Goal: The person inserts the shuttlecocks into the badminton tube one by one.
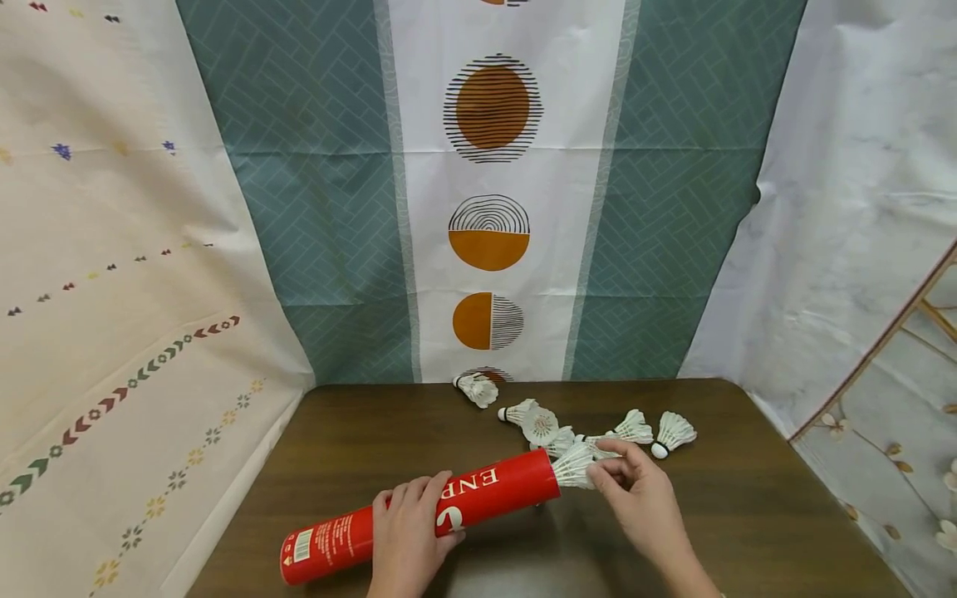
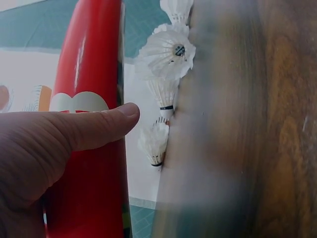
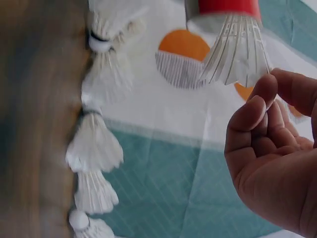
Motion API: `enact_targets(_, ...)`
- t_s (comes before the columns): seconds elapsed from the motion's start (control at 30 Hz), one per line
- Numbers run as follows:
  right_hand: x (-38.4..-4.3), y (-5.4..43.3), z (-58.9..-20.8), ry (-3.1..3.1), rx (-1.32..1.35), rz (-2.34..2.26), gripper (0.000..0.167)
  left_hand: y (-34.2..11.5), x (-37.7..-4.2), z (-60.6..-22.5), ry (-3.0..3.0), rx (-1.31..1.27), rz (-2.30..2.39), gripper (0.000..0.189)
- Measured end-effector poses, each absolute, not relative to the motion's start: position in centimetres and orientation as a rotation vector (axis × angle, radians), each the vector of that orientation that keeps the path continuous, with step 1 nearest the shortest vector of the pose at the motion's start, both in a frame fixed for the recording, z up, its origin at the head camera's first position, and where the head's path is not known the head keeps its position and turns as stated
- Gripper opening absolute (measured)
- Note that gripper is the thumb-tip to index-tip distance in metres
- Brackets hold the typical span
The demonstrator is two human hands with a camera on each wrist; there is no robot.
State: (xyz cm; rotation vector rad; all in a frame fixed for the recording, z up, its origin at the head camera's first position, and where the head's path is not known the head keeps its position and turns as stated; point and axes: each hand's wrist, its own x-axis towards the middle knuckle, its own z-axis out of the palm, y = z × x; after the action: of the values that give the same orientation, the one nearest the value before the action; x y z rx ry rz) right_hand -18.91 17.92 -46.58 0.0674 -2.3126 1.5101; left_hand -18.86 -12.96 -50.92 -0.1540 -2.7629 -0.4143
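Note:
A red cardboard shuttlecock tube (image 1: 508,488) is held slanted over the table, its mouth end higher and to the right. My left hand (image 1: 408,527) grips it round the middle, and in the left wrist view the thumb (image 2: 99,128) lies across it. From the mouth sticks out the feather skirt of a white shuttlecock (image 3: 237,54), its cork end hidden inside the tube. My right hand (image 1: 641,498) pinches the skirt's outer edge between thumb and forefinger, with the other fingers curled in.
Several loose white shuttlecocks lie behind the tube's mouth, one (image 1: 477,389) near the back edge and another (image 1: 674,433) farthest right. The brown wooden table (image 1: 336,440) meets a patterned cloth (image 1: 489,332) at the back and cloths on both sides.

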Motion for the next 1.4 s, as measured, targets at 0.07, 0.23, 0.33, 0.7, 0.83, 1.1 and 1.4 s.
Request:
enact_targets(0.07, -18.9, 17.2, -46.9, -2.349, 0.103, 1.588, 0.036, -12.9, -18.8, -51.0, -2.758, -0.163, -0.41, 0.091)
enact_targets(0.23, -18.7, 15.4, -47.7, -2.384, 0.151, 1.731, 0.037, -12.7, -18.9, -51.2, -2.74, -0.184, -0.4, 0.091)
enact_targets(0.33, -18.8, 14.8, -48.1, -2.396, 0.145, 1.755, 0.042, -12.8, -18.9, -51.2, -2.731, -0.191, -0.392, 0.091)
enact_targets(0.7, -19.0, 14.4, -48.6, -2.45, 0.227, 1.747, 0.051, -12.7, -18.8, -51.2, -2.73, -0.208, -0.386, 0.091)
enact_targets(0.83, -19.0, 14.6, -48.9, -2.467, 0.347, 1.768, 0.057, -12.8, -18.8, -51.3, -2.714, -0.217, -0.385, 0.09)
enact_targets(1.1, -18.8, 14.6, -48.9, -2.48, 0.381, 1.806, 0.061, -12.9, -18.7, -51.5, -2.73, -0.216, -0.396, 0.09)
enact_targets(1.4, -18.8, 14.5, -49.0, -2.473, 0.348, 1.811, 0.06, -12.9, -18.6, -51.6, -2.726, -0.221, -0.386, 0.089)
